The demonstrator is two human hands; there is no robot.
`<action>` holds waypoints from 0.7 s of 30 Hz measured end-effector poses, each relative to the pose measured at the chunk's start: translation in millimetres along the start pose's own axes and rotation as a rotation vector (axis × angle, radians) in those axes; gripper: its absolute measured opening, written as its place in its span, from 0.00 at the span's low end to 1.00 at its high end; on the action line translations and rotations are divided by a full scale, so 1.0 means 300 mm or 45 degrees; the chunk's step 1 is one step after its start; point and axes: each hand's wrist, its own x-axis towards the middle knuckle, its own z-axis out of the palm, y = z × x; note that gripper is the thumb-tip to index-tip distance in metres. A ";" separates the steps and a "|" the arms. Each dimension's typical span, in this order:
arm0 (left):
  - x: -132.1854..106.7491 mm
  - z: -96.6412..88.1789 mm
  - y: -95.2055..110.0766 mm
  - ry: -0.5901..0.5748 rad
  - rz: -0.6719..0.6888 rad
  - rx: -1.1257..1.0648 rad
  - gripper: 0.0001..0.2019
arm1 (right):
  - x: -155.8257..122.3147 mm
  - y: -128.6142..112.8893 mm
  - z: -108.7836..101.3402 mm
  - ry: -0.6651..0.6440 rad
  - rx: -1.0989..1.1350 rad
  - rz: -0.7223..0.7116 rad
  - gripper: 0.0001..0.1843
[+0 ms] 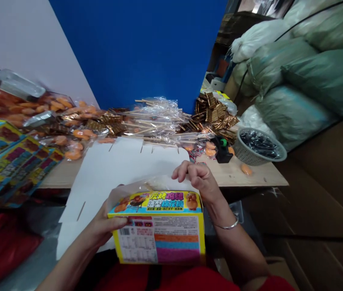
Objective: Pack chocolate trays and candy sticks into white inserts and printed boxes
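Note:
A yellow printed candy box (159, 230) with coloured panels and a barcode is held close in front of my body, over the table's front edge. My left hand (106, 218) grips its left end, thumb on the printed face and fingers hidden behind. At the box's top right corner is my right hand (197, 180), fingers apart and loosely bent above the rim, with a bracelet on the wrist. Behind the printed top panel a pale flap stands up, and part of something clear and wrapped shows there.
Flat white cardboard (131, 161) lies beneath. Behind it are wrapped wooden sticks (156, 117), gold-brown packets (213, 113) and orange pieces (73, 151). A tape dispenser (223, 150) and grey basket (260, 155) stand right. Printed boxes (13, 169) are stacked left; big sacks (295, 85) rise right.

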 end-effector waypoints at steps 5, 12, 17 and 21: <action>-0.012 0.014 0.002 0.009 0.014 0.048 0.19 | -0.011 -0.038 -0.001 -0.034 -0.130 -0.069 0.25; 0.119 -0.069 0.120 0.404 0.632 0.593 0.30 | 0.048 -0.026 -0.074 -0.129 -1.086 -0.360 0.28; 0.156 0.017 0.227 0.296 0.524 1.084 0.27 | 0.088 0.096 -0.122 -0.182 -1.356 -0.439 0.34; 0.183 0.138 0.251 0.900 0.486 1.407 0.19 | 0.067 0.106 -0.115 -0.104 -1.325 -0.470 0.32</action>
